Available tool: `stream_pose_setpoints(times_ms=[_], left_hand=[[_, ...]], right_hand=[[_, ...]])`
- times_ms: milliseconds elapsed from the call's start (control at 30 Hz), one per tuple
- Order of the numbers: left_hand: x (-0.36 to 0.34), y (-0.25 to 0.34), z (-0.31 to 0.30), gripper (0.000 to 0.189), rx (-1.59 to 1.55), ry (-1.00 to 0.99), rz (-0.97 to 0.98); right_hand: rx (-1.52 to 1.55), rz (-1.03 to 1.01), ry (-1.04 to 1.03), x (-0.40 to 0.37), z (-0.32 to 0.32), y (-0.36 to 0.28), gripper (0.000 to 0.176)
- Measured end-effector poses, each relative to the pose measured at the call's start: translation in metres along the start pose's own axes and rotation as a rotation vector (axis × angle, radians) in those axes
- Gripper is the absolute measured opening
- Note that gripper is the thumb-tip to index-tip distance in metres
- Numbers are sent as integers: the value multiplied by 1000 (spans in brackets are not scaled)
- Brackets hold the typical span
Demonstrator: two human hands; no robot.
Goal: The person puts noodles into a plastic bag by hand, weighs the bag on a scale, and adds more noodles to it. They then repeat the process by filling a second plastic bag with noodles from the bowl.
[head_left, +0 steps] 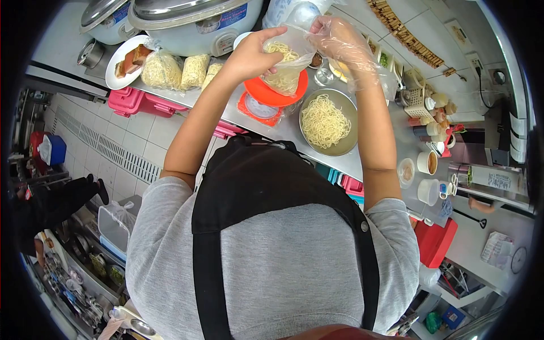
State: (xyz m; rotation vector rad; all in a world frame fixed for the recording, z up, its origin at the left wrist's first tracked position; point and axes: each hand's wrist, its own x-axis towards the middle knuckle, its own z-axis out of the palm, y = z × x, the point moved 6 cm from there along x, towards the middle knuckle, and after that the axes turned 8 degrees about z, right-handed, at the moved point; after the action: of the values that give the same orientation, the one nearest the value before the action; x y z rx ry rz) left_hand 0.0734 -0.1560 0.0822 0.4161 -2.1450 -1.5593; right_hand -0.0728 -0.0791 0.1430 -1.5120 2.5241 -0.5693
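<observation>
A clear plastic bag (288,72) with noodles inside hangs between my two hands. My left hand (256,55) is bare and grips one side of the bag's mouth, its index finger stretched along the rim. On the other side, my right hand (335,41), in a clear plastic glove, pinches the bag's edge. Just below the bag is an orange-red plate (265,97) on an orange kitchen scale (255,111). A round metal bowl (343,148) of loose noodles (324,122) stands to the right of the scale.
Bagged noodles (160,71) and a white plate (116,82) with brown pieces of food lie along the counter at left. Large rice cookers (187,28) stand behind. Bottles (439,107) and tubs (427,162) line the right. Another person (62,195) is at far left.
</observation>
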Motion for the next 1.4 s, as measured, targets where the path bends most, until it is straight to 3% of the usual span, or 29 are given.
stream_pose_setpoints(times_ms=[100,333,433,500,600,667,800,933,1033,1167,1400], left_hand=[[0,-2,-2,55,1,19,10],[-1,-3,-9,53,36,74,29],[-1,-7,-11,52,70,114,80],[-2,-7,-12,52,82,102,59],[-5,-3,-12,52,77,88,34],[-4,-3,-11,51,57,82,28],[0,-3,-4,55,42,72,32],[7,4,10,62,-74,18,23],[12,17,22,64,-98,-64,11],[18,28,37,64,-110,-112,-2],[25,54,57,64,-201,-179,58]], right_hand=[[175,84,-84,-3,4,6,28],[127,105,-28,-10,3,3,32],[346,212,-42,-9,10,17,35],[814,283,11,-17,5,29,38],[892,268,34,-27,30,84,30],[185,404,-148,-45,43,107,29],[-335,381,-335,-81,137,166,31],[-342,439,-251,-115,144,166,32],[-272,532,-157,-119,123,186,27],[84,562,-105,-122,53,179,20],[580,429,163,-128,-50,148,12]])
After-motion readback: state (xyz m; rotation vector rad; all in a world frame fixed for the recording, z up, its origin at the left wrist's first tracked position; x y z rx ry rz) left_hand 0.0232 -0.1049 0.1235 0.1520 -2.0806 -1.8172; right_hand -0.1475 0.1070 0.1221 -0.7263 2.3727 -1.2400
